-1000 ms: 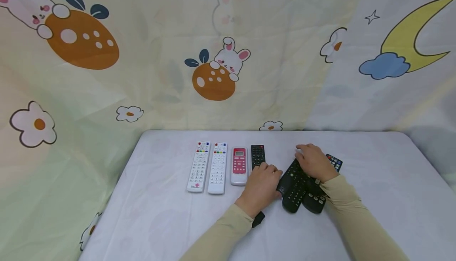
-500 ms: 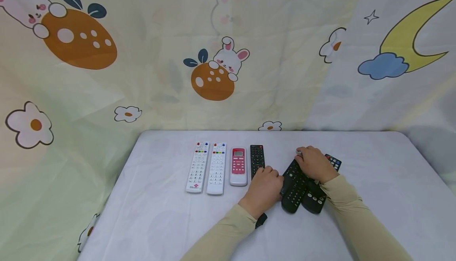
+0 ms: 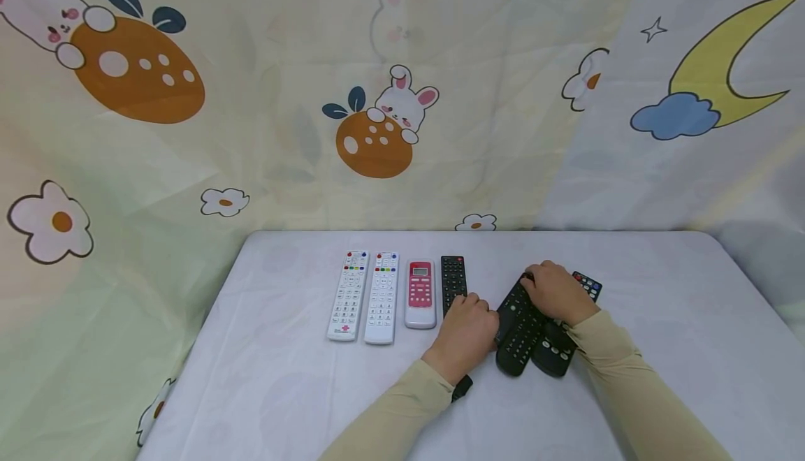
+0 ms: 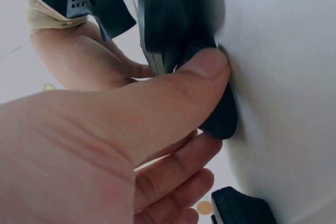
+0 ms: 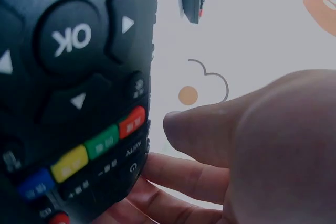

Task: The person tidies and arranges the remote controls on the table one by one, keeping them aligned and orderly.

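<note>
At a white-draped table (image 3: 277, 391), pinching a black remote control (image 4: 224, 118) in the left hand (image 3: 464, 332), near the right hand (image 3: 556, 293) of indiscernible grip, and probably best working slowly to avoid dragging the round-ended black remote (image 3: 555, 362) alongside.

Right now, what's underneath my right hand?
In the head view, black remotes pass beneath your right hand; one remote's far end shows on its right. Whatever lies directly below the hand is covered, so overlaps there can't be seen.

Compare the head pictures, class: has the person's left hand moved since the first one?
Yes. Judged against the red-and-white remote, the left hand has shifted slightly to the right and a little lower in the head view.
</note>
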`<state>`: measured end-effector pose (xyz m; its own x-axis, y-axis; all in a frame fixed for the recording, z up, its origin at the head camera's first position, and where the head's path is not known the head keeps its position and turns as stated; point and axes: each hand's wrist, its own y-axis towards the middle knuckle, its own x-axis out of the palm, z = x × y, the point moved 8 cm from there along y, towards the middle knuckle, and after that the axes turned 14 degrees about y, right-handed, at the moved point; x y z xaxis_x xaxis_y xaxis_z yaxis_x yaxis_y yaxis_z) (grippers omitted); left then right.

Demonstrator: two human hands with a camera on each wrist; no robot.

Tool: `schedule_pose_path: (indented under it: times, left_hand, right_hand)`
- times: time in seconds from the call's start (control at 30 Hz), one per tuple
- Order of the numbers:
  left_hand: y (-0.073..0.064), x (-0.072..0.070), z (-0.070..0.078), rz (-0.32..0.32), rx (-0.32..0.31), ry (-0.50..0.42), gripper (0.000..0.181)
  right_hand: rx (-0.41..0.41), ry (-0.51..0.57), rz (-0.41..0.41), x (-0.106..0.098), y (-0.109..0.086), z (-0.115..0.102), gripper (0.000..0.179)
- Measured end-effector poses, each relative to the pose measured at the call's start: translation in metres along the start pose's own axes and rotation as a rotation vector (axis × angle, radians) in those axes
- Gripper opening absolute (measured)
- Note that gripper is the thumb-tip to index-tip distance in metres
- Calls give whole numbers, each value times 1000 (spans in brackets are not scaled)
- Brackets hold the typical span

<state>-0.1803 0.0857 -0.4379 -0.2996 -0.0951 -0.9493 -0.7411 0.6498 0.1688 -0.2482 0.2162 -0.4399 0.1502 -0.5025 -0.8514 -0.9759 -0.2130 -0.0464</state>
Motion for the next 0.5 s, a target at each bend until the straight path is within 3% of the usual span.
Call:
schedule_pose_path:
  times: [0.27,0.5]
  left_hand:
    - [-1,-1,5,-7,6,-5,30]
    - [-2,-5,9,46,-4,3,35]
  right_hand:
    - [-7,-2,-8,1,1,-1,34]
    - [-50,14,12,-1,3,-5,31]
